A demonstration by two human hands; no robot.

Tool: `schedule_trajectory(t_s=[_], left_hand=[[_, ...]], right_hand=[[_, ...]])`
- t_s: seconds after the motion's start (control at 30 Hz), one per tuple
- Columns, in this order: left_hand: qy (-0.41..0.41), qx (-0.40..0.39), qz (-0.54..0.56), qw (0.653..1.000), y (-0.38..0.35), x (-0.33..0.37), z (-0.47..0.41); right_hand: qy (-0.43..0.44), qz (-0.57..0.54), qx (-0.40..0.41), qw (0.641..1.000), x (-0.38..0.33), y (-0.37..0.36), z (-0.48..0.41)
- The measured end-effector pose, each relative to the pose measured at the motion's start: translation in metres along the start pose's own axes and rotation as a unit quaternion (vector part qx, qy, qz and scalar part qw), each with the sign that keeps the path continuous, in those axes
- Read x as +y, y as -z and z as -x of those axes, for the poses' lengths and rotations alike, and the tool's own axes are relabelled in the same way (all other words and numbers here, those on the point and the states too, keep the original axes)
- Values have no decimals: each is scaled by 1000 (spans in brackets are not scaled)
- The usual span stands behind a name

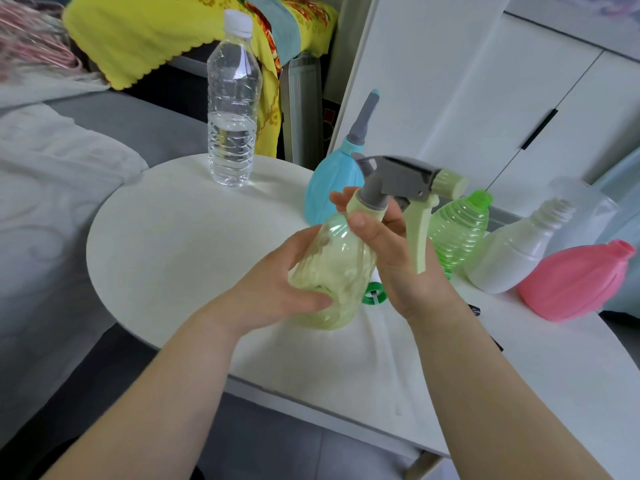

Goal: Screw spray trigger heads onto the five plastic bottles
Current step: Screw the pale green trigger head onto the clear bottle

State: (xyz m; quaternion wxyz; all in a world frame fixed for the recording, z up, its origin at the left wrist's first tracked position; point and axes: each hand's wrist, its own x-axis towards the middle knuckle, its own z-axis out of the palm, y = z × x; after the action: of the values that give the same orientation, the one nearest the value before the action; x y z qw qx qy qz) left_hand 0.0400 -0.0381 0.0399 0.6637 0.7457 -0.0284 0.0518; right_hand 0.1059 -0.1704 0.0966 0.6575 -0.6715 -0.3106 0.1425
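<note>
My left hand grips the body of a pale yellow-green translucent bottle, held tilted above the white table. My right hand is closed around the collar of the grey and pale-green spray trigger head sitting on that bottle's neck. Behind stands a blue bottle with a grey nozzle head on it. To the right are a bright green bottle, a white bottle with an open threaded neck, and a pink bottle lying tilted.
A clear water bottle with a white cap stands at the table's back. A green ring part lies under my right wrist. A bed with grey cover is on the left, white cabinets on the right.
</note>
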Motion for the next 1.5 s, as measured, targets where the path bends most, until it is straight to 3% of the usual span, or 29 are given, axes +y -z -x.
schedule_trajectory(t_s=[0.13, 0.23, 0.3, 0.4, 0.5, 0.63, 0.77, 0.83, 0.93, 1.0, 1.1, 1.17, 1.23, 1.37, 1.5], left_hand=[[5, 134, -56, 989, -20, -2, -5], [-19, 259, -166, 951, -40, 0, -7], [-29, 225, -189, 955, -37, 1, -7], [-11, 54, -72, 996, -14, 4, -5], [9, -3, 7, 1000, 2, 0, -5], [6, 106, -42, 993, -11, -4, -6], [-13, 263, -186, 947, -41, -6, -3], [-12, 223, -186, 957, -33, -8, -4], [23, 55, -48, 997, -8, -6, -7], [21, 17, -37, 999, -6, -4, -7], [21, 111, -63, 992, -23, -3, -8], [-4, 220, -140, 966, -40, -3, -7], [-18, 257, -212, 943, -46, 0, -7], [-30, 77, -83, 993, -17, 2, -2], [28, -35, 37, 998, -2, -8, -5]], right_hand=[[-6, -30, 16, 999, 3, 0, -3], [-34, -66, 43, 996, 5, -2, -3], [-42, -58, 51, 996, 5, -2, -2], [-45, -83, 27, 995, 2, 0, -3], [-45, -69, 2, 997, 0, 0, -4], [-36, -67, 38, 996, 1, -1, -3], [-16, -59, 71, 996, 2, -3, -3], [-19, -57, 56, 997, 1, -2, -3], [-33, -59, -1, 998, -2, 2, -1], [-39, -62, -21, 997, -2, 3, -1], [-38, -71, 18, 997, -1, 0, -2], [-25, -57, 49, 997, 0, -2, -2], [-20, -47, 47, 998, 0, -3, -2], [-30, -50, -20, 998, -2, 6, 0], [-36, -52, -73, 995, -3, 8, -1]])
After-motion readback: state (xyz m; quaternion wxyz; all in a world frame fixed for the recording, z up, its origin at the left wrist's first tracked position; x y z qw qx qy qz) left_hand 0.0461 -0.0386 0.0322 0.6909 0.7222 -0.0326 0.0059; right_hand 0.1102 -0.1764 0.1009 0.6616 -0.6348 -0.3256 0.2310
